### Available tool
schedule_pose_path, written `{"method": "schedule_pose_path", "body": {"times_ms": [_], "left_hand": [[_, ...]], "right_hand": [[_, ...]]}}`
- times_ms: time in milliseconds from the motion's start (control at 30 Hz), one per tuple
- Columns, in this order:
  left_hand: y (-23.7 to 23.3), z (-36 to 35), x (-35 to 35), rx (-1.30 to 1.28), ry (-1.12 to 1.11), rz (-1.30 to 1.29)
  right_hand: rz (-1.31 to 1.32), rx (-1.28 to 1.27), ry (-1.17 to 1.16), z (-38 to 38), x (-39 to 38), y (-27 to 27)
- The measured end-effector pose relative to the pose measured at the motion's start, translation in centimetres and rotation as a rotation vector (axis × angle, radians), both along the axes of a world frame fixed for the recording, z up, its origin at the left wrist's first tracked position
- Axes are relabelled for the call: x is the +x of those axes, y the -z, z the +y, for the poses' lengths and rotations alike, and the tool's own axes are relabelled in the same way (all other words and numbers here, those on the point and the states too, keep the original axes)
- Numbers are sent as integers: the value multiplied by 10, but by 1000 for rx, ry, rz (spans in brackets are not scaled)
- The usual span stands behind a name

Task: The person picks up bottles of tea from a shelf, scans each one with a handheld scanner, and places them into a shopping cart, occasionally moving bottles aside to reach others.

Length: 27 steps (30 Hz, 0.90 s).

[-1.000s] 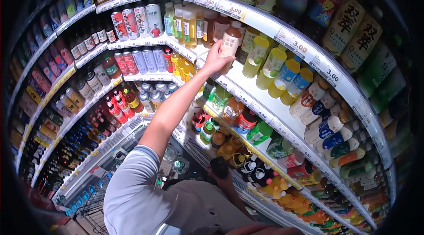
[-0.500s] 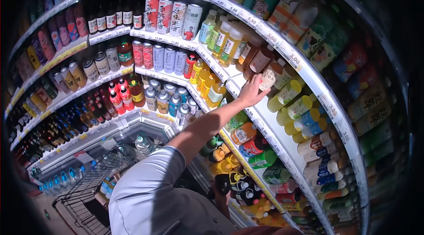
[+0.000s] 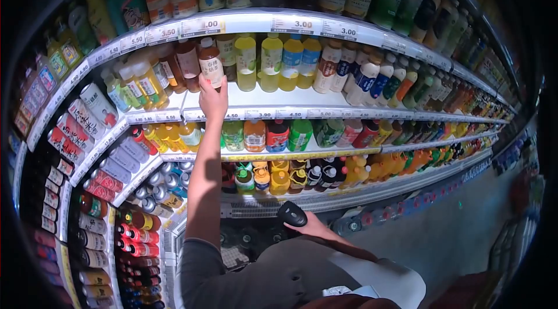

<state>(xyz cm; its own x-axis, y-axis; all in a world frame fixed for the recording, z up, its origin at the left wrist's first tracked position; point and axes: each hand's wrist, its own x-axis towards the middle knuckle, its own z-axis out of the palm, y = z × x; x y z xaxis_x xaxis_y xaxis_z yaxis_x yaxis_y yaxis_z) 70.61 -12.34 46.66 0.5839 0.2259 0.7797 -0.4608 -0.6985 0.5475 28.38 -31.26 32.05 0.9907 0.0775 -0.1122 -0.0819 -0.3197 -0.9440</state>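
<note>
My left hand [image 3: 213, 97] is raised to the upper drinks shelf and wraps round the lower part of a tea bottle [image 3: 211, 63]. The bottle is brown, with a cream label and a pale cap, and stands nearly upright at the shelf's front. Dark brown bottles [image 3: 186, 60] are on its left, and a yellow-green bottle [image 3: 245, 63] is to its right. Lower down, near my waist, my right hand [image 3: 313, 226] is closed on a black rounded handheld device [image 3: 292, 214]. Its exact kind I cannot make out.
A price rail [image 3: 238, 24] runs above the bottle. The shelf below [image 3: 349, 155] carries green, orange and red bottles. Shelves with cans [image 3: 110, 172] curve round on the left. Large water bottles [image 3: 372, 216] line the floor at the right.
My view has turned to the right, so the shelf now lies across the front. My left hand still grips the tea bottle. The black device in my right hand shows more clearly.
</note>
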Motion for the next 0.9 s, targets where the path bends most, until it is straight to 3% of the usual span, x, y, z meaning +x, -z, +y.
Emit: {"method": "schedule_pose_path", "body": {"times_ms": [267,400,667,900], "left_hand": [[-6,3,2,-70,61,200],[-7,3,-2,-64,-1,98],[-4,8,1,91,107,81],[-6,9,-1,46,91,211]], "right_hand": [[23,31,62,17,5,5],[67,119,32,25,7,-6],[114,-22,-17,17,13,7],[246,-34,-94,12,21,19]]}}
